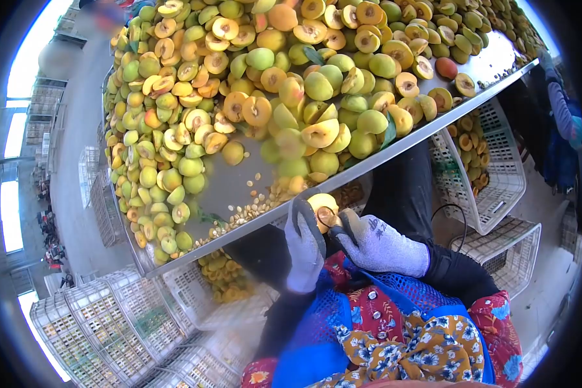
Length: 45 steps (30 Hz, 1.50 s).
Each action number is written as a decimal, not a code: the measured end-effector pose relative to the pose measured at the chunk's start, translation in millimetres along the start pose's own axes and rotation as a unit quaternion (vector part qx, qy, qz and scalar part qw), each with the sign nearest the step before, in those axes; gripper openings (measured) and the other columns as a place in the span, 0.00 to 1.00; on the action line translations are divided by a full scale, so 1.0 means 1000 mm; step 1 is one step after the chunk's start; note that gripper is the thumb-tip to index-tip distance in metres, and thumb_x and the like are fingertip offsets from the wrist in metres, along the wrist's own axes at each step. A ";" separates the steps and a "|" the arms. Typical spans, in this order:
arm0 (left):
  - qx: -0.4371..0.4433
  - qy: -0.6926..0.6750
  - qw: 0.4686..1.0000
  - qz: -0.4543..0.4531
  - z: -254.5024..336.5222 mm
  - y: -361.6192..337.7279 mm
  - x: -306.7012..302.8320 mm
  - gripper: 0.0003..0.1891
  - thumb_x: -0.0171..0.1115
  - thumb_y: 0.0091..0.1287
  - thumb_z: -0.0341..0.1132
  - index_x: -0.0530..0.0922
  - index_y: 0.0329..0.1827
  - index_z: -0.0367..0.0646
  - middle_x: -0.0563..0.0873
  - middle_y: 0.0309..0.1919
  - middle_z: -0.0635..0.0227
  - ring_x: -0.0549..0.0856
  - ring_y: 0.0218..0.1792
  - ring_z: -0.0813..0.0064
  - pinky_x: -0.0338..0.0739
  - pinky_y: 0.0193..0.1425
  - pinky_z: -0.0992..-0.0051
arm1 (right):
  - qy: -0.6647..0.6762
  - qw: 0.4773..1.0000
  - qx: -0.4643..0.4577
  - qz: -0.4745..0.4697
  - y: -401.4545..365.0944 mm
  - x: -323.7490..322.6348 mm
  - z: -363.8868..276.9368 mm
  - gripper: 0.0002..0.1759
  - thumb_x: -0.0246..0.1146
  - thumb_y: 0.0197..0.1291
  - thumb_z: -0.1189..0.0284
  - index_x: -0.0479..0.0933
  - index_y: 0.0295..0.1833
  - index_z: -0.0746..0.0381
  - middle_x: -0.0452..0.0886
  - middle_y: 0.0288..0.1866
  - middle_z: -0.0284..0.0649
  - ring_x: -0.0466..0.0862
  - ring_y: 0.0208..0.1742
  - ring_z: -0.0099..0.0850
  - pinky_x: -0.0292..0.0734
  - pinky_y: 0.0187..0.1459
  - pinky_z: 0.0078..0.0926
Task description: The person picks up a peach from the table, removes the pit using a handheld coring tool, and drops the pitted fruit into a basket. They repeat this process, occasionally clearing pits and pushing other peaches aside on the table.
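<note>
In a grey-white glove, my left hand is closed around a cut apricot half just off the table's front edge. The cut yellow face is turned up, with a brown ring-like shape at its middle. My right hand, gloved too and with dark marks on its back, has its fingers pinched together at the fruit's lower right side. Whether a small tool or a pit sits in those fingers is hard to make out. Whole and halved apricots are heaped on the metal table ahead of both hands.
Loose pits lie along the table's raised metal rim. Below, a white crate at right holds apricot halves, as does a crate at left. Stacked crates stand lower left. Another person's sleeve shows at far right.
</note>
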State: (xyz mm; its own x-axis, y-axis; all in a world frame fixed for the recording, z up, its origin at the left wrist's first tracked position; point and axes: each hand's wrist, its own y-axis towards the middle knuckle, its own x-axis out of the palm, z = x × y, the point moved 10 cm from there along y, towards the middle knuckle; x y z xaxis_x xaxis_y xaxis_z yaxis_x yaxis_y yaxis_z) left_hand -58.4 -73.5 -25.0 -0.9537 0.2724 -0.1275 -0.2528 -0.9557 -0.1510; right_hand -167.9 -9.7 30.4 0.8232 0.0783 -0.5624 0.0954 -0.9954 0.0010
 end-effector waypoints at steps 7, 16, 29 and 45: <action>0.038 0.087 0.993 0.064 0.018 -0.010 -0.004 0.18 0.42 0.81 0.39 0.77 0.55 0.34 0.84 0.46 0.59 0.83 0.48 0.70 0.76 0.56 0.70 | 0.246 0.965 0.047 -0.074 0.000 0.024 0.017 0.14 0.51 0.74 0.69 0.71 0.49 0.72 0.74 0.35 0.53 0.80 0.34 0.50 0.73 0.36 0.45; 0.033 0.086 0.995 0.036 0.016 -0.008 -0.003 0.15 0.45 0.80 0.35 0.76 0.57 0.34 0.85 0.42 0.53 0.85 0.43 0.64 0.78 0.50 0.67 | 0.038 0.992 0.099 -0.064 -0.005 0.020 0.020 0.12 0.53 0.73 0.69 0.71 0.46 0.70 0.74 0.31 0.57 0.80 0.32 0.52 0.73 0.26 0.46; 0.085 0.048 0.995 0.025 0.019 -0.016 0.002 0.18 0.46 0.81 0.42 0.74 0.59 0.35 0.84 0.47 0.57 0.84 0.47 0.69 0.78 0.55 0.71 | 0.820 0.456 0.231 -0.256 -0.030 0.074 0.004 0.17 0.54 0.74 0.61 0.72 0.49 0.67 0.69 0.26 0.39 0.69 0.16 0.26 0.64 0.13 0.20; 0.024 0.750 0.641 0.158 0.064 -0.015 -0.151 0.25 0.58 0.71 0.43 0.72 0.64 0.33 0.76 0.59 0.37 0.78 0.59 0.42 0.74 0.62 0.53 | 0.684 0.611 0.354 -0.185 -0.041 0.073 0.056 0.21 0.50 0.76 0.53 0.72 0.41 0.60 0.69 0.19 0.31 0.65 0.11 0.17 0.59 0.11 0.14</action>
State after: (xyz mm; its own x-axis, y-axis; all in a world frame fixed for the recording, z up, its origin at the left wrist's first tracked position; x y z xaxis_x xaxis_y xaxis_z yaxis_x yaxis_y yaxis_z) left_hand 78.9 -107.4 59.0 0.2629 -0.1695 -0.9498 -0.1252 -0.9821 0.1406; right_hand -142.8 34.2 -57.4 0.5627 -0.2046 0.8009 0.5493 -0.6316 -0.5472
